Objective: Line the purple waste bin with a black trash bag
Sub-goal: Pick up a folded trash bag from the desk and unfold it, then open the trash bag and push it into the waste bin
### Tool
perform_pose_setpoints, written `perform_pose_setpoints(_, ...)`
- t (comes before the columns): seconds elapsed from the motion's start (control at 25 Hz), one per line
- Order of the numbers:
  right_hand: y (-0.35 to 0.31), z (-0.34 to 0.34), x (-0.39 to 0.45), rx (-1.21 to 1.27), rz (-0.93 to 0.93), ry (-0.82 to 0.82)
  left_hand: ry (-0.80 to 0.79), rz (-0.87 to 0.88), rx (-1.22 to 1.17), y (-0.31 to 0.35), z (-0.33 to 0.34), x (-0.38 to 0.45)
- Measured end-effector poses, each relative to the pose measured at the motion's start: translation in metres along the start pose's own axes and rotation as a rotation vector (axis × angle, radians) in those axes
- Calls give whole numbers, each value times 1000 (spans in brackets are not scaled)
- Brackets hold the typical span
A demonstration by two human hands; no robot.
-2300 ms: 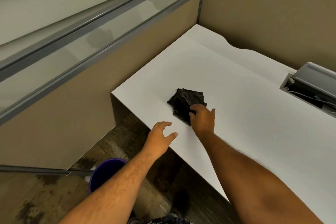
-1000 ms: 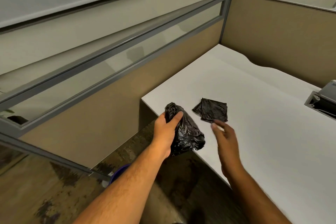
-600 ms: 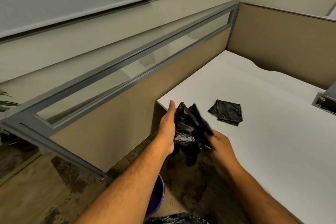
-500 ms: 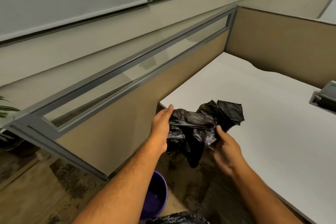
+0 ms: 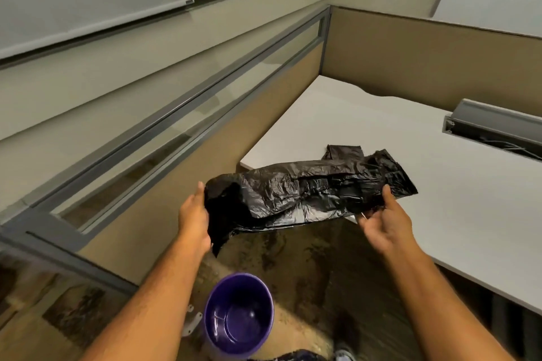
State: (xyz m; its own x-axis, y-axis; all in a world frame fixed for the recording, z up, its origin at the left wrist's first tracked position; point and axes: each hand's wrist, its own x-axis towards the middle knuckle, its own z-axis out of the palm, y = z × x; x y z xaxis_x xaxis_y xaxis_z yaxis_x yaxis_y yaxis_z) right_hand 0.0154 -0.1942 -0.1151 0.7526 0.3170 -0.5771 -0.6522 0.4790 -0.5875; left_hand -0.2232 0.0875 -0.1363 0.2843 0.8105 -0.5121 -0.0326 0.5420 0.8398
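Both hands are holding the black trash bag [image 5: 308,193] stretched between them, left grip [image 5: 195,220] and right grip [image 5: 384,220] clamped on its ends; the purple waste bin [image 5: 239,315] is standing at 6 o'clock below it.

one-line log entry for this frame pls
phase: unfolding | left hand: gripping black trash bag | right hand: gripping other end | purple waste bin: on floor, unlined

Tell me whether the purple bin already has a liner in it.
Not lined. The purple bin stands upright on the floor, its bare inside showing; the black bag is stretched between the left hand and right hand above it.
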Motion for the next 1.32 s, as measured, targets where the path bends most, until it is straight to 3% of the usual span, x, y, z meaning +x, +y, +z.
perform_pose_setpoints(0.08,-3,-9,-6,-43,3,97,-59,-90,-55,-3,0,-5)
perform_pose_setpoints(0.16,6,-20,-16,-244,-15,247,-124,-126,-43,-5,8,-15)
perform_pose_setpoints(0.24,24,-27,-34,-524,-208,418,-161,-76,45,-9,20,-26)
perform_pose_setpoints(0.28,35,-27,-49,-652,-370,415,-172,-46,94,-11,27,-34)
perform_pose_setpoints(0.36,55,-18,-81,-899,-675,210,-206,-11,133,-10,44,-47)
perform_pose_setpoints(0.44,64,-1,-107,-1075,-772,-175,-253,5,123,-8,63,-62)
perform_pose_setpoints(0.52,63,11,-116,-1223,-707,-474,-307,37,150,-5,83,-77)
perform_pose_setpoints(0.56,59,13,-115,-1256,-676,-515,-340,60,189,-5,91,-84)
perform_pose_setpoints(0.76,14,-5,-84,-1002,-566,-380,-567,238,390,-12,107,-107)
perform_pose_setpoints(0.88,-21,-17,-72,-1036,-603,-329,-653,297,585,-20,111,-118)
perform_pose_setpoints(1.08,-48,-24,-58,-1012,-585,-318,-595,238,675,-41,121,-145)
perform_pose_setpoints(1.16,-47,-32,-57,-985,-594,-199,-507,214,616,-53,127,-157)
perform_pose_setpoints(1.24,-37,-41,-63,-881,-420,-56,-388,201,511,-70,134,-169)
perform_pose_setpoints(1.32,-18,-53,-67,-815,-134,-55,-303,213,458,-86,139,-181)
